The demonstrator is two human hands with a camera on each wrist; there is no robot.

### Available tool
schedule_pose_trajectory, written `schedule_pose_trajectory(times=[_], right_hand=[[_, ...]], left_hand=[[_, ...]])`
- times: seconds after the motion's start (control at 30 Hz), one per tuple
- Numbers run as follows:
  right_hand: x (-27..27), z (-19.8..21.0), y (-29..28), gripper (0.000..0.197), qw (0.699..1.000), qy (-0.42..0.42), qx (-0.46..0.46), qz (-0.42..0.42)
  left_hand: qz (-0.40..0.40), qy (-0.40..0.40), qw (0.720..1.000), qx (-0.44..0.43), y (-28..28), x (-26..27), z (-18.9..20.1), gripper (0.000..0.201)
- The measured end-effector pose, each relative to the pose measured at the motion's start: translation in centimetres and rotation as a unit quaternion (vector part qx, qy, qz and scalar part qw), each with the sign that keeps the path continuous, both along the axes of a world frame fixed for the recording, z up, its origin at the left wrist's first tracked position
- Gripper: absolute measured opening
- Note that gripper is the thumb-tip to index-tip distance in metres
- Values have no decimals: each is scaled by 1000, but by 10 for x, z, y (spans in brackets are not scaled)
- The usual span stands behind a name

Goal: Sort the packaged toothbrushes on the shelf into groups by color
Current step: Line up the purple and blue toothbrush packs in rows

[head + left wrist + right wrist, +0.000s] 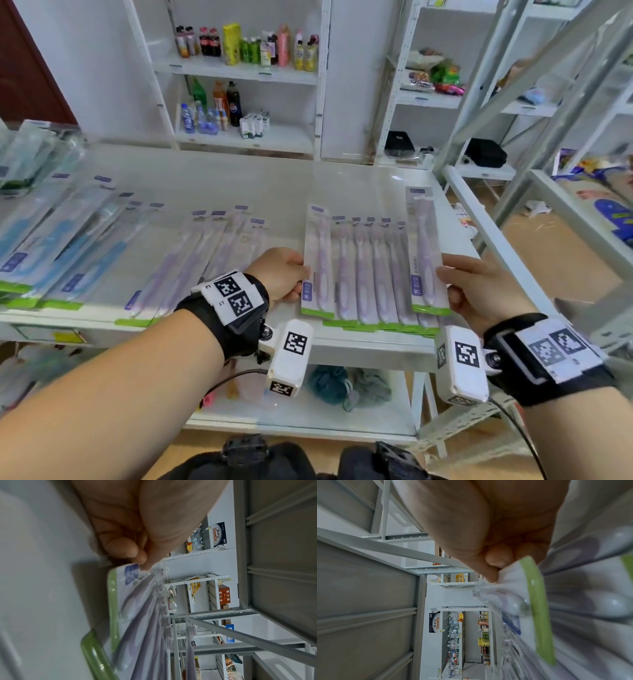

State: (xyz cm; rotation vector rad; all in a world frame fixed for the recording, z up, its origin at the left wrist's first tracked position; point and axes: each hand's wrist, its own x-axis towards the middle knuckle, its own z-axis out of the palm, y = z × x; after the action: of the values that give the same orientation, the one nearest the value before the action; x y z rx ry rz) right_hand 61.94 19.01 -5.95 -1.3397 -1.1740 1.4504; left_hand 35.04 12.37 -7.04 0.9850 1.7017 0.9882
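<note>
A fanned row of purple packaged toothbrushes [371, 270] lies on the white shelf [239, 185] at the right. My left hand [284, 274] pinches the leftmost purple pack [135, 588] at its left edge. My right hand [476, 284] pinches the rightmost purple pack [426, 253] at its right edge; in the right wrist view thumb and fingers close on that pack [513, 588]. More purple packs [205, 253] lie loose at the shelf's middle. Blue packs [65, 240] lie overlapped at the left.
Green packs [30, 154] pile at the far left back of the shelf. A lower shelf holds bath sponges [346, 383]. Drink bottles [246, 44] fill shelving behind. A grey metal rack post [496, 113] rises just right of the shelf.
</note>
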Motion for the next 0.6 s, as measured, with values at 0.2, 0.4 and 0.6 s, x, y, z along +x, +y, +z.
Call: schedule_pose_trajectory(times=[0.2,0.4,0.6], right_hand=[[4,3,-12,25,998,28,-46,15],[8,2,-13,22,998,28,-46,17],[12,-9,-7,20,999,21,-35,18]], left_hand=[[-4,-30,1000,7,-1,1,0,21],[-11,-21,1000,20,-2,2,-3,21],[7,-4,999,35,-2,3,-6,18]])
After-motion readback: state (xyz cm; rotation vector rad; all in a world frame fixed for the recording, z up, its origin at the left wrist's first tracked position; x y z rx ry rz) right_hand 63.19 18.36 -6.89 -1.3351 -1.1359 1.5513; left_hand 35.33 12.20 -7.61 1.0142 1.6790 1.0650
